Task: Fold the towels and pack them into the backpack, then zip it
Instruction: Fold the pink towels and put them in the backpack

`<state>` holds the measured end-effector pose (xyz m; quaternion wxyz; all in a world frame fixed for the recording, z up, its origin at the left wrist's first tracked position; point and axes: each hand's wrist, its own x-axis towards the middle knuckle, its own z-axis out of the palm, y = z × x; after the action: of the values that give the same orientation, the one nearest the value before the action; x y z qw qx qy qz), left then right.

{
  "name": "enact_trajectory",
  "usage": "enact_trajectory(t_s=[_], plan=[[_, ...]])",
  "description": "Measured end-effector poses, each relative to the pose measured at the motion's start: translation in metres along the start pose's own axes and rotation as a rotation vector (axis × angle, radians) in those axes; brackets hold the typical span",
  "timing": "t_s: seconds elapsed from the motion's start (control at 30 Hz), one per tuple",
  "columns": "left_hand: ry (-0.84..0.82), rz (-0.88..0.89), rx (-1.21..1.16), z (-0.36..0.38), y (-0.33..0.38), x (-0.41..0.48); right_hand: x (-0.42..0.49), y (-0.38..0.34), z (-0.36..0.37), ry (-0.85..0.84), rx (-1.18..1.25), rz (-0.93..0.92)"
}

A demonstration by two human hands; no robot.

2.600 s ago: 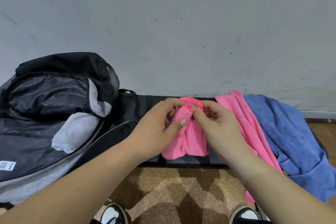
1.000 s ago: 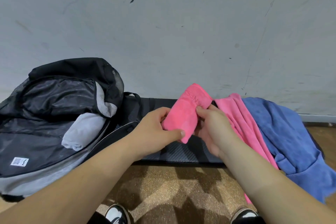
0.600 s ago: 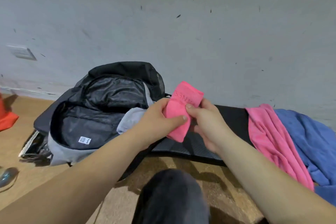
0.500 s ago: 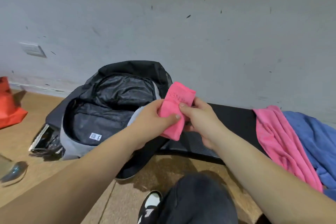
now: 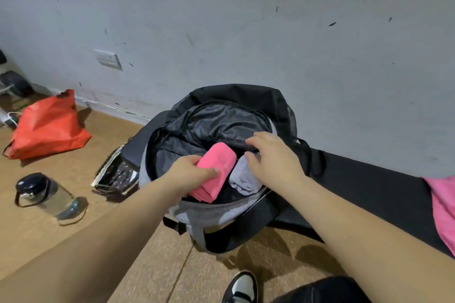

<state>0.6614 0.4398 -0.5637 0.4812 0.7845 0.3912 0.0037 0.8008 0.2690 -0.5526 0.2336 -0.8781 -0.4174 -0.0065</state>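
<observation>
Currently: left hand [image 5: 190,171] pinching pink towel [image 5: 214,172] over backpack [image 5: 209,214]; right hand [image 5: 272,155] spread, empty; towel may unroll if dropped loosely

Single head-worn view, angled steeply downward, close above the open backpack [image 5: 221,130].

Soft, even indoor light, faint shadows on the floor [image 5: 61,236], slight motion blur, wide-angle bending at the edges.

Folded pink towel [image 5: 215,171] beside grey towel [image 5: 243,177] inside open backpack [image 5: 221,118].
</observation>
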Motion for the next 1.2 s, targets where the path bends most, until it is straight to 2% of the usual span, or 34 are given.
enact_trajectory(t_s=[0.13, 0.2, 0.3, 0.43, 0.53, 0.63, 0.77, 0.83, 1.07, 1.2], plan=[[0.122, 0.099, 0.188, 0.005, -0.015, 0.013, 0.036, 0.021, 0.009, -0.137, -0.265, -0.057], [0.149, 0.1, 0.15, 0.005, -0.021, 0.018, 0.048, 0.028, 0.013, -0.191, -0.357, -0.058], [0.148, 0.091, 0.068, 0.006, -0.025, 0.028, 0.062, 0.029, 0.016, -0.154, -0.436, -0.079], [0.151, 0.066, -0.118, 0.009, -0.012, 0.048, 0.074, 0.023, 0.005, 0.001, -0.21, 0.051], [0.112, 0.07, -0.211, 0.024, 0.004, 0.062, 0.082, 0.018, -0.001, 0.033, -0.053, 0.148], [0.107, 0.111, -0.124, 0.046, 0.009, 0.067, 0.073, 0.02, 0.006, -0.037, -0.091, 0.117], [0.217, 0.174, 0.258, 0.046, 0.011, 0.06, 0.057, 0.031, 0.014, -0.162, -0.107, 0.053], [0.225, 0.2, 0.22, 0.039, 0.01, 0.053, 0.049, 0.032, 0.01, -0.184, -0.065, 0.034], [0.231, 0.329, 0.052, 0.034, 0.02, 0.001, 0.012, 0.026, -0.022, -0.1, -0.004, -0.021], [0.123, 0.381, -0.06, 0.063, 0.061, -0.026, -0.021, 0.037, -0.047, -0.096, -0.001, 0.05]])
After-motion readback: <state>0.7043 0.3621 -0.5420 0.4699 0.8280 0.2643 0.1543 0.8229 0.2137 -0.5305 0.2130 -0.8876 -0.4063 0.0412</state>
